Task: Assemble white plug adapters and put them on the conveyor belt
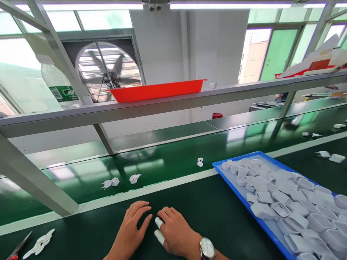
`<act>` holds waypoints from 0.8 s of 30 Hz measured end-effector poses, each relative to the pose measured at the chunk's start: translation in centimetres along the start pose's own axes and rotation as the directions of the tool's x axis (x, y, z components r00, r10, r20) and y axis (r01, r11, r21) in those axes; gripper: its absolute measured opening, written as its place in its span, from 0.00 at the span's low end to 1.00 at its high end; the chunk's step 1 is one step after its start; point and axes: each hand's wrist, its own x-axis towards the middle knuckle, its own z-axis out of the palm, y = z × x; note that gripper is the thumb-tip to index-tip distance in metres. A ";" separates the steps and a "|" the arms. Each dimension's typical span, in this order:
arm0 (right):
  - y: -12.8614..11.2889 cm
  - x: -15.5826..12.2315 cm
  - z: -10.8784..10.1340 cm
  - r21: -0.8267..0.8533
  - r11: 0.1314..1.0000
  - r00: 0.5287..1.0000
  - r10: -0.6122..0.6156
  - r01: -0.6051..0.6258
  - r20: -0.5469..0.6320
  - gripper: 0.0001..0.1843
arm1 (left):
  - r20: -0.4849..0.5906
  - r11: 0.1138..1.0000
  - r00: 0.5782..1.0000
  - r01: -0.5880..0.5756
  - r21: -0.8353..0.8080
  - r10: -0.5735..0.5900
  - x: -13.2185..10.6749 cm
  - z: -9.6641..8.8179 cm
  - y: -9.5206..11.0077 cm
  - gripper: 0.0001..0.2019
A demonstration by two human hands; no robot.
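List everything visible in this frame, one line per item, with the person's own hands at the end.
blue tray: one, blue, right on the near table
white shells: many, white, heaped in the blue tray
plug parts: several, white, scattered along the green belt
green belt: one, green, beyond the near table
red tray: one, red, on the upper shelf
water bottle: one, clear, green label, upper shelf left
fan: one, grey, back wall
white strips: a few, white, near table left
left hand: flat on the table, empty
right hand: flat, white-taped fingers, wristwatch

Right hand [176, 233]: wristwatch [207, 248], white finger cots [159, 229].
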 end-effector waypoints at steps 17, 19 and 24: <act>15.7 -4.1 -11.2 -0.394 0.521 0.590 0.804 -0.757 -0.072 0.12 | -0.021 0.965 0.979 -0.203 -0.165 0.203 -2.5 -2.5 4.6 0.11; 17.2 -5.2 -12.3 -0.409 0.477 0.548 0.833 -0.778 -0.070 0.16 | -0.013 0.965 0.984 -0.179 -0.194 0.180 -2.4 -2.7 4.8 0.11; 17.7 -5.5 -13.0 -0.372 0.554 0.612 0.789 -0.745 -0.050 0.13 | 0.027 0.964 0.993 -0.102 -0.243 0.112 -2.4 -2.9 4.7 0.10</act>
